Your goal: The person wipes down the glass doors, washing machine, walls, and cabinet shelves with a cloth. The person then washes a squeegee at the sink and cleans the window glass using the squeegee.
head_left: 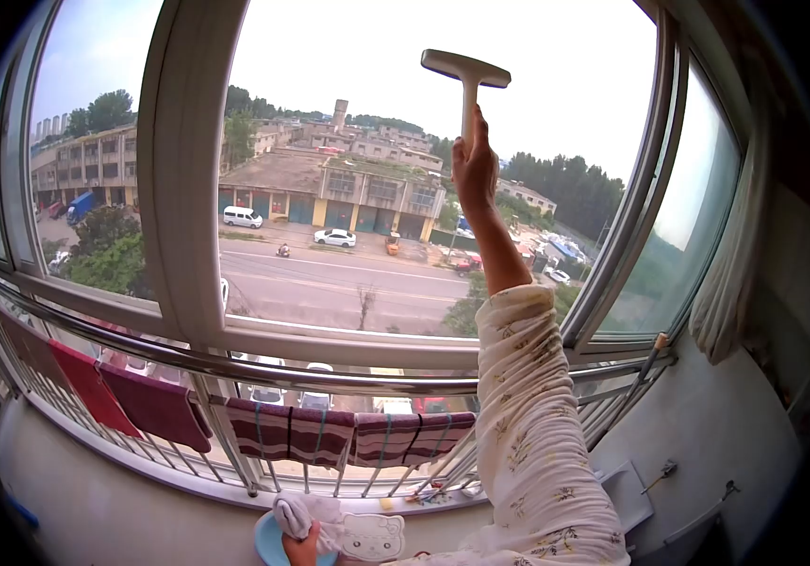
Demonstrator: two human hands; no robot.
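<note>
Raised high against the large window (377, 292), my right hand (477, 170) is wrapped round the handle of a pale window squeegee (466, 69). The squeegee's wide head points up, and bright sky lies behind it. From this view I cannot tell whether its blade touches the glass. Low down, my left hand (301, 547) grips a bunched whitish-grey cloth (292, 516). A light-blue basin (268, 540) is beneath that hand, its far part partly covered by the cloth. Beside the cloth lies a white cat-face-shaped item (373, 536).
A metal rail (348, 378) crosses below the window. Hung along the railing are striped towels (287, 434), a maroon towel (155, 406) and a red one (89, 382). On the right are a curtain (730, 274), a leaning stick (645, 373) and a white sink (627, 495).
</note>
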